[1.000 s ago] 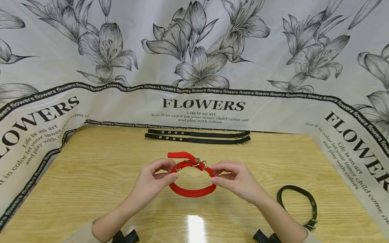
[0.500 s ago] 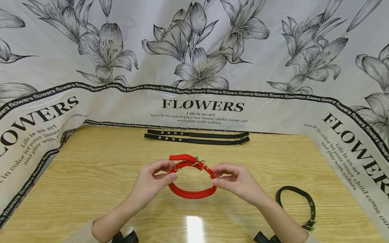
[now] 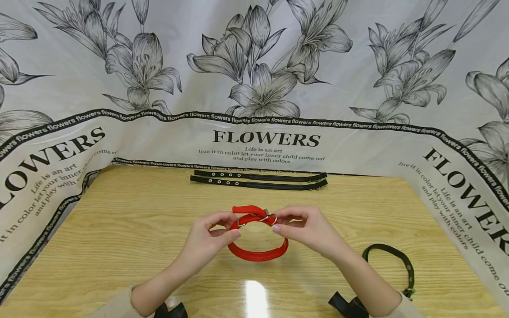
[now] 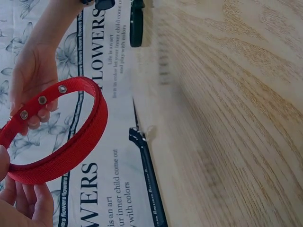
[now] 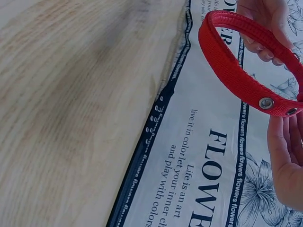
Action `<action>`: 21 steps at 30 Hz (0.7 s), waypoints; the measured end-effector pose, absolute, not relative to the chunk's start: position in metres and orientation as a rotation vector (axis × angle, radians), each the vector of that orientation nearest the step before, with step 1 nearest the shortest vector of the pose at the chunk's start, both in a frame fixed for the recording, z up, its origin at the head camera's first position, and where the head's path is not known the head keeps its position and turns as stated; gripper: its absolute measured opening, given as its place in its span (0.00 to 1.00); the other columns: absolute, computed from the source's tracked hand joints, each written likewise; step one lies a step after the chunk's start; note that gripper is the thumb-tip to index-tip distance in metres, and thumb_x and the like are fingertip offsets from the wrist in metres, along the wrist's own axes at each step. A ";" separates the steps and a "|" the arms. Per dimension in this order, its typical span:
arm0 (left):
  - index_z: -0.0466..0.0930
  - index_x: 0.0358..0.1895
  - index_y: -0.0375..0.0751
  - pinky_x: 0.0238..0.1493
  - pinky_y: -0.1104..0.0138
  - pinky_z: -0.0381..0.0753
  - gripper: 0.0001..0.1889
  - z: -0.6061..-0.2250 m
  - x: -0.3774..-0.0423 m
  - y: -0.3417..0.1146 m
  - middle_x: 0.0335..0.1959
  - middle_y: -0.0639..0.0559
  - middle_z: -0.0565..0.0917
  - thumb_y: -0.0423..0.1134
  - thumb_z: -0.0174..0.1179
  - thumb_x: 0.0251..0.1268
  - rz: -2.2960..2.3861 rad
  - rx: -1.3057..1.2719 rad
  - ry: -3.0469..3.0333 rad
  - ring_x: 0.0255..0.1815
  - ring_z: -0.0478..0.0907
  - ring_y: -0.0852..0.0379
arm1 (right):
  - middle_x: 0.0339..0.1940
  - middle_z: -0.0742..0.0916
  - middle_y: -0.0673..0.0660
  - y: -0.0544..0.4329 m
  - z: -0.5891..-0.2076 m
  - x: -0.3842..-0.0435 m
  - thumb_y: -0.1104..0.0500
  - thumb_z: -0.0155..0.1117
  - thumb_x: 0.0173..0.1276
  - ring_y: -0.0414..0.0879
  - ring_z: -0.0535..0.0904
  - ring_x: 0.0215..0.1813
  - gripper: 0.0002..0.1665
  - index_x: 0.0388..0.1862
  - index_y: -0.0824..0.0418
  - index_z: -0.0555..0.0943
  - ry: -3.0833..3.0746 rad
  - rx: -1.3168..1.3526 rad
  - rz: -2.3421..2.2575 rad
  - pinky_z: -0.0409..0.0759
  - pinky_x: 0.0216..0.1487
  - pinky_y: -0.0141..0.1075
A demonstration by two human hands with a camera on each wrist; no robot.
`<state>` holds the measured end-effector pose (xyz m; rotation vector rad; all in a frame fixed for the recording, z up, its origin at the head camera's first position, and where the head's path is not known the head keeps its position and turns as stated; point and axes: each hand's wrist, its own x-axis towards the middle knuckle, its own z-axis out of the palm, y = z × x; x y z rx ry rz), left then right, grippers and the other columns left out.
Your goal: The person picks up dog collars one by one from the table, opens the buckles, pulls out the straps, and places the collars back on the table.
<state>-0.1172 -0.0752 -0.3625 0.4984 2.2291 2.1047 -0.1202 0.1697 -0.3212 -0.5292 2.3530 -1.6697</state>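
Observation:
A red collar [image 3: 258,255], fastened into a loop, is held up above the wooden table between both hands. My left hand [image 3: 207,238] pinches its left side with thumb and fingers, beside a metal loop. On the right, my right hand [image 3: 308,227] pinches the band right by the metal buckle [image 3: 265,215] and ring. The strap's free tail [image 3: 246,209] sticks out leftward over the top of the loop. Metal eyelets [image 4: 42,100] line the band in the left wrist view. From the right wrist view, the padded band [image 5: 227,71] curves away toward the other hand.
Two black collars [image 3: 270,185] lie straight, side by side, at the table's back edge. Another black collar [image 3: 411,269], closed in a loop, rests at the right near the forearm. A flower-printed cloth [image 3: 358,150] hangs behind and along the sides of the table [image 3: 131,212].
The red collar has shifted slightly right with the left hand. My right hand has slid from the loop's right side up and inward to the buckle end.

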 end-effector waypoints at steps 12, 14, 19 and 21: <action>0.80 0.39 0.31 0.38 0.67 0.82 0.10 -0.362 -0.116 -0.075 0.34 0.44 0.78 0.23 0.64 0.52 2.104 0.514 2.233 0.38 0.74 0.52 | 0.33 0.83 0.57 0.173 -0.318 -0.123 0.65 0.67 0.59 0.45 0.78 0.36 0.13 0.42 0.68 0.82 2.452 -0.690 -1.596 0.82 0.38 0.35; 0.80 0.39 0.32 0.38 0.67 0.82 0.10 -0.362 -0.116 -0.075 0.34 0.44 0.77 0.23 0.65 0.52 2.104 0.509 2.229 0.38 0.74 0.52 | 0.33 0.82 0.57 0.174 -0.318 -0.123 0.66 0.67 0.58 0.45 0.77 0.36 0.13 0.43 0.69 0.82 2.458 -0.727 -1.586 0.82 0.37 0.35; 0.80 0.38 0.32 0.38 0.66 0.82 0.10 -0.362 -0.114 -0.076 0.34 0.44 0.77 0.23 0.64 0.52 2.107 0.503 2.215 0.39 0.74 0.51 | 0.33 0.81 0.56 0.177 -0.320 -0.121 0.67 0.67 0.58 0.44 0.76 0.36 0.14 0.45 0.69 0.82 2.450 -0.770 -1.579 0.81 0.36 0.34; 0.79 0.39 0.32 0.38 0.66 0.82 0.10 -0.362 -0.113 -0.076 0.34 0.44 0.77 0.23 0.64 0.52 2.114 0.488 2.205 0.39 0.74 0.51 | 0.32 0.81 0.57 0.179 -0.320 -0.120 0.67 0.66 0.58 0.43 0.75 0.36 0.16 0.47 0.68 0.81 2.449 -0.776 -1.577 0.81 0.36 0.34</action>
